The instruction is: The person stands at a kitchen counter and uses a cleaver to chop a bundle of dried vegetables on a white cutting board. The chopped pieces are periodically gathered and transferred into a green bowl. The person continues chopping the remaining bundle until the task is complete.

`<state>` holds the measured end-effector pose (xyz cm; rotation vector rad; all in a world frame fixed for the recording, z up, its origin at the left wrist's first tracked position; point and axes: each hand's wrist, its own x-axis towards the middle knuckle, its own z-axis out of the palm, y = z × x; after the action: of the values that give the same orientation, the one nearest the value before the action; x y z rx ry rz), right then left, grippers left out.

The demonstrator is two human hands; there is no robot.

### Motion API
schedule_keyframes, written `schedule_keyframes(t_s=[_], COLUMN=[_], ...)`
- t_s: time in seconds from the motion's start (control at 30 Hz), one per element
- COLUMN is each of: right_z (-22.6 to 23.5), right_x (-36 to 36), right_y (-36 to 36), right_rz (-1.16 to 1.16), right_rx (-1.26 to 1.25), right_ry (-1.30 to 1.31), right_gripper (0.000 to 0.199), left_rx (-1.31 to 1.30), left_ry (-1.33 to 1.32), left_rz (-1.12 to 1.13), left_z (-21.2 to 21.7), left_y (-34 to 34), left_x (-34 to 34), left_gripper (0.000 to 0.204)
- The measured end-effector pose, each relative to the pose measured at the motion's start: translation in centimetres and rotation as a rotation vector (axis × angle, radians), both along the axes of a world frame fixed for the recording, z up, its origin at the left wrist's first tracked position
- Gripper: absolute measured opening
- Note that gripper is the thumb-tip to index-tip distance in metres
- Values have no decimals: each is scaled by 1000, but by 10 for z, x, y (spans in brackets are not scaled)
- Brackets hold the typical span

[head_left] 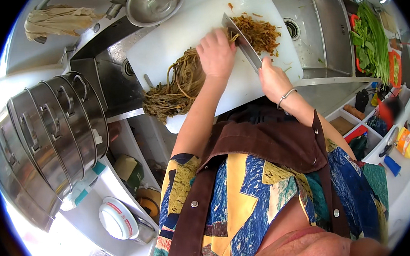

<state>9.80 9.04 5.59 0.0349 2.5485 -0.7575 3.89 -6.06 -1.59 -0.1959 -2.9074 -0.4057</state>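
A large white cutting board (254, 89) lies across the sinks in front of me. On its left side sits a heap of long brownish pickled greens (183, 82). My left hand (216, 52) presses down on the right end of that heap, fingers curled over the strands beside the blade. My right hand (275, 81) is wrapped round the handle of a cleaver (245, 44), and the handle is mostly hidden in the grip. The wide blade stands on edge between my left hand and a pile of chopped greens (260, 33) on the right.
Steel sink basins (311, 49) flank the board. A metal bowl (154, 8) stands behind it, near a draped cloth (59, 21). Stacked steamer pots (53, 134) are at left, above a white bowl (117, 218). Green vegetables (372, 45) lie at far right, beyond a divided drawer (357, 127).
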Motion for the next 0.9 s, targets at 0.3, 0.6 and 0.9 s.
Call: schedule_keyframes(t_s=[0.3, 0.6, 0.9], right_z=[-12, -5, 3], right_x=[-77, -10, -44], right_y=[-44, -11, -14], right_rz=[53, 50, 48], right_rx=[59, 123, 94], right_ry=[98, -48, 13], right_gripper=[14, 15, 14], left_rx=[-49, 14, -9], left_ry=[80, -13, -4], left_rz=[25, -1, -31], left_z=[-3, -2, -4], left_y=[3, 2, -4], left_x=[-4, -2, -4], left_gripper=[55, 63, 62])
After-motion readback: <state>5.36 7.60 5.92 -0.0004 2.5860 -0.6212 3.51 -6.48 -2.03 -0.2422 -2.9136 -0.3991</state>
